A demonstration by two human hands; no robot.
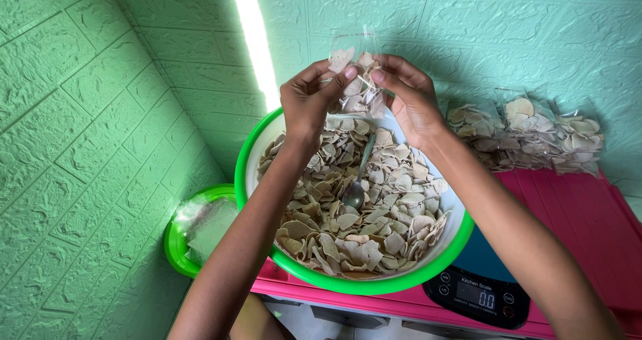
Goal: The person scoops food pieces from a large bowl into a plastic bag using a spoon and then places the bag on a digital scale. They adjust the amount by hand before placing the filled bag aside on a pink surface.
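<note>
Both hands are raised at twelve o'clock above the large green-rimmed bowl (461,236) of pale chips. The left hand (309,100) and right hand (409,94) each pinch the mouth of a small clear bag (358,72) partly filled with chips. A metal spoon (356,187) lies in the bowl. Filled bags (528,133) rest at three o'clock; a black kitchen scale (478,293) sits at five o'clock; a smaller green bowl (175,246) of empty bags at nine.
</note>
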